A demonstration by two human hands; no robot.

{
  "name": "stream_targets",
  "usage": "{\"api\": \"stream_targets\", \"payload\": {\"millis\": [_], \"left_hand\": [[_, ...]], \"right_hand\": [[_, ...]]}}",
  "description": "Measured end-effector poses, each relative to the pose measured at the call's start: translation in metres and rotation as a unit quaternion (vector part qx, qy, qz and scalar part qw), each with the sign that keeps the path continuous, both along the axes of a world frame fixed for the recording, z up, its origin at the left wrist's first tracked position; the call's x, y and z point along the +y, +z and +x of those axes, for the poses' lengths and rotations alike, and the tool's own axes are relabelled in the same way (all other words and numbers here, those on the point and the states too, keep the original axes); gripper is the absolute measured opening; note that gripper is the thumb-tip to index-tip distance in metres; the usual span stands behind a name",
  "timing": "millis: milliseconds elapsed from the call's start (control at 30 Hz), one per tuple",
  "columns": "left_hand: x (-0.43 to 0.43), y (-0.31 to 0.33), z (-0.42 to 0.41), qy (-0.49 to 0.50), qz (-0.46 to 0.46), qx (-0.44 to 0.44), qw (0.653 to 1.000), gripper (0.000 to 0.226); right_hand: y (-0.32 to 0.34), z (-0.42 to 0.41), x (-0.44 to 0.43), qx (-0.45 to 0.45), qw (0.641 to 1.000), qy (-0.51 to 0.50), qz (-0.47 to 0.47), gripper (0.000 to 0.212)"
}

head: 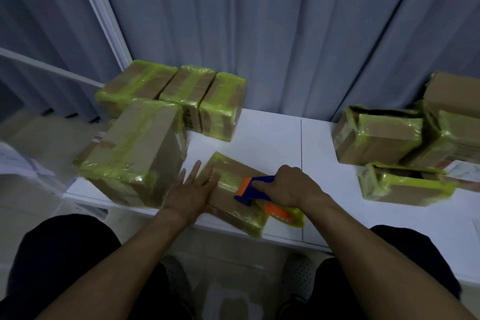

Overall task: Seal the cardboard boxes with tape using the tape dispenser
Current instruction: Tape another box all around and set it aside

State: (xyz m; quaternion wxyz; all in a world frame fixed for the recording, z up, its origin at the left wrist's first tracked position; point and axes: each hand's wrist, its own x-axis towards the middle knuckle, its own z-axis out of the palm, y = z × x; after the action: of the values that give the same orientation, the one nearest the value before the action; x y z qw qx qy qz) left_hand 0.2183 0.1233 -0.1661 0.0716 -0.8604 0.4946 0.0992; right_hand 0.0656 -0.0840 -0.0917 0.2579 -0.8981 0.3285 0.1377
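Note:
A flat cardboard box with yellow-green tape on its edges lies at the near edge of the white table. My left hand presses flat on the box's left side, fingers straight. My right hand grips the blue and orange tape dispenser, which rests on the box top. A yellow-green tape roll sits in the dispenser behind my hand.
A large taped box stands just left of my left hand. Three taped boxes line the back left. Opened, untidy boxes pile at the right, another nearer. Grey curtains hang behind the table.

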Motion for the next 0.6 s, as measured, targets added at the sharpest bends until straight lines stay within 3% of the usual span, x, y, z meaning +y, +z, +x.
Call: {"api": "stream_targets", "payload": {"millis": [100, 167, 300, 400, 600], "left_hand": [[-0.008, -0.003, -0.009, -0.025, -0.073, 0.123, 0.989, 0.117], [-0.014, -0.009, -0.016, -0.02, -0.084, 0.155, 0.984, 0.128], [-0.017, -0.021, -0.015, 0.003, -0.088, 0.157, 0.984, 0.127], [-0.017, -0.02, -0.014, 0.005, -0.077, 0.17, 0.982, 0.129], [-0.017, -0.02, -0.016, 0.001, -0.069, 0.145, 0.987, 0.119]], "right_hand": [[0.002, 0.003, -0.002, 0.011, 1.0, 0.002, 0.01, 0.048], [0.003, 0.002, -0.006, 0.016, 0.999, -0.009, 0.047, 0.045], [0.008, -0.006, -0.016, 0.002, 0.992, -0.017, 0.122, 0.044], [0.008, -0.016, -0.019, -0.051, 0.985, -0.056, 0.155, 0.054], [0.003, -0.036, -0.015, -0.117, 0.98, -0.095, 0.133, 0.054]]}}
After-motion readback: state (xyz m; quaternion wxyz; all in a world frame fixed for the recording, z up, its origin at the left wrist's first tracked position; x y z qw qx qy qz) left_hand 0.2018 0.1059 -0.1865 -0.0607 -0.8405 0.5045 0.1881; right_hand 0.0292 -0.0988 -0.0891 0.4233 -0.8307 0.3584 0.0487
